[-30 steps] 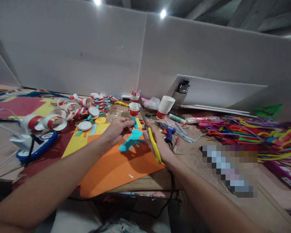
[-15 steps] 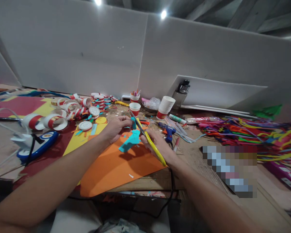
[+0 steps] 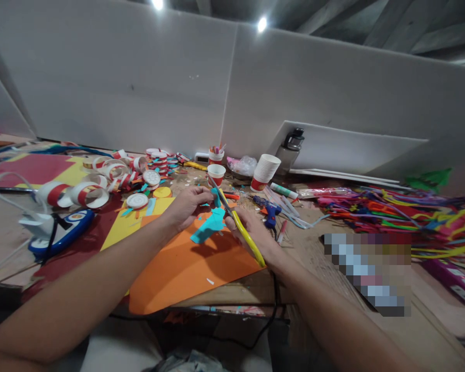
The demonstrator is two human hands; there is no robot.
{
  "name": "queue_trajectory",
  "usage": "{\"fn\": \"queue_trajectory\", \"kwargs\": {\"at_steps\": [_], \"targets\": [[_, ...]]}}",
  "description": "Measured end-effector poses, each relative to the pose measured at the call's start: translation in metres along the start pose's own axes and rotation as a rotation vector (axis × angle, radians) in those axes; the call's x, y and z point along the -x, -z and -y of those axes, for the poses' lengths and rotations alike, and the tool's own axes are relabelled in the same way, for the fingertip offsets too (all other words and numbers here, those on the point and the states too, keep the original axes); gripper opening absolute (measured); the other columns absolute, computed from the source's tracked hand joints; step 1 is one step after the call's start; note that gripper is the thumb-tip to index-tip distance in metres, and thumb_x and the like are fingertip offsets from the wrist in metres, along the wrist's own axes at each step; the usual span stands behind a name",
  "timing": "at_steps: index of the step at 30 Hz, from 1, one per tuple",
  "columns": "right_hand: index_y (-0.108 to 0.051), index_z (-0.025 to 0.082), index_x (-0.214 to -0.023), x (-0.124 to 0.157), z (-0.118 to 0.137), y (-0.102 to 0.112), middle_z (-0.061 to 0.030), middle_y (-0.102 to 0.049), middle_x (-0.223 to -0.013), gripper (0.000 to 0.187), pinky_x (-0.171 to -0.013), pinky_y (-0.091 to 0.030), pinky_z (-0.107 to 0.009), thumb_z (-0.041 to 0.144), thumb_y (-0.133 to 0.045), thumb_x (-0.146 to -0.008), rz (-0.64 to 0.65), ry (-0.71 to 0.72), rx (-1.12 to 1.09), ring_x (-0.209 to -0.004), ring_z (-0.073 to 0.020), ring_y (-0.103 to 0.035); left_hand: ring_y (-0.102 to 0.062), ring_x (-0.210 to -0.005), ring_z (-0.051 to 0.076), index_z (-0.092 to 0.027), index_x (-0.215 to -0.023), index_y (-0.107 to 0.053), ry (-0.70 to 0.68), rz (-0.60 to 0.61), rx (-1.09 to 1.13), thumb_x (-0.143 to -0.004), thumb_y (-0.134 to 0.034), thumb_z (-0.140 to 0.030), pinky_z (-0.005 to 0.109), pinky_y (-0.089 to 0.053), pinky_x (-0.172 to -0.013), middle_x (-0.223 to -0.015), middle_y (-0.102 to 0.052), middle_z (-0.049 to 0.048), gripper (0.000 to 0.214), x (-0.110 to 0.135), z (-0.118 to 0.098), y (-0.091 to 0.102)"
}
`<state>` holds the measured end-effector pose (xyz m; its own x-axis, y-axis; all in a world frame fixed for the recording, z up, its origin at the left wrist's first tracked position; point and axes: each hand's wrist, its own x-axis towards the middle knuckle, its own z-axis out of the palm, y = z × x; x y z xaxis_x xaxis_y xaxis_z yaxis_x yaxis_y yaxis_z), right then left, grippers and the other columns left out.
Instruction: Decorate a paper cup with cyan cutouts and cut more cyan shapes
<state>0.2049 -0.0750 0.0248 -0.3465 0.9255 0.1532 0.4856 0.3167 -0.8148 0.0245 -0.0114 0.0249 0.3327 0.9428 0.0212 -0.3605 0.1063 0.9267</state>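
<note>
My right hand [image 3: 251,232] is closed round yellow-handled scissors [image 3: 243,235], whose blades point up and away from me. Pinched in the fingers of my left hand [image 3: 191,206] is a small piece of blue paper [image 3: 216,199], right beside the blades. Whether the blades touch it, I cannot tell. Below the hands, blue paper scraps [image 3: 209,227] lie over an orange sheet [image 3: 178,274]. A yellow sheet [image 3: 116,235] shows at its left.
Behind the hands stand a paper cup [image 3: 216,174] and a stack of cups [image 3: 265,173]. A blue glue gun [image 3: 272,214] lies to the right, near colourful pipe cleaners [image 3: 387,217]. Leftward are curled cup strips [image 3: 89,194] and a blue power strip [image 3: 62,235].
The view has shifted very slightly. Both hands, the scissors and the blue paper keep almost the same places.
</note>
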Motion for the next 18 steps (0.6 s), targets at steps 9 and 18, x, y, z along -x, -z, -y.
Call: {"fn": "queue_trajectory", "kwargs": {"at_steps": [9, 18], "targets": [[-0.049, 0.019, -0.082, -0.0015, -0.0007, 0.0013, 0.0016, -0.052, -0.072, 0.029, -0.056, -0.035, -0.022, 0.047, -0.048, -0.089, -0.027, 0.039, 0.079, -0.064, -0.0110, -0.046, -0.051, -0.056, 0.007, -0.012, -0.063, -0.061, -0.014, -0.031, 0.013, -0.058, -0.075, -0.022, 0.021, -0.042, -0.058, -0.060, -0.057, -0.0016, 0.018, 0.0006, 0.0012, -0.0014], [-0.047, 0.019, -0.077, -0.0008, 0.0001, -0.0006, 0.0015, -0.052, -0.072, 0.030, -0.057, -0.034, -0.022, 0.045, -0.048, -0.090, -0.053, 0.047, 0.074, -0.065, -0.0109, -0.045, -0.051, -0.056, 0.007, -0.012, -0.064, -0.062, -0.002, -0.031, 0.020, -0.058, -0.076, -0.024, 0.021, -0.042, -0.057, -0.061, -0.057, -0.0011, 0.019, -0.0001, 0.0032, -0.0019]]}}
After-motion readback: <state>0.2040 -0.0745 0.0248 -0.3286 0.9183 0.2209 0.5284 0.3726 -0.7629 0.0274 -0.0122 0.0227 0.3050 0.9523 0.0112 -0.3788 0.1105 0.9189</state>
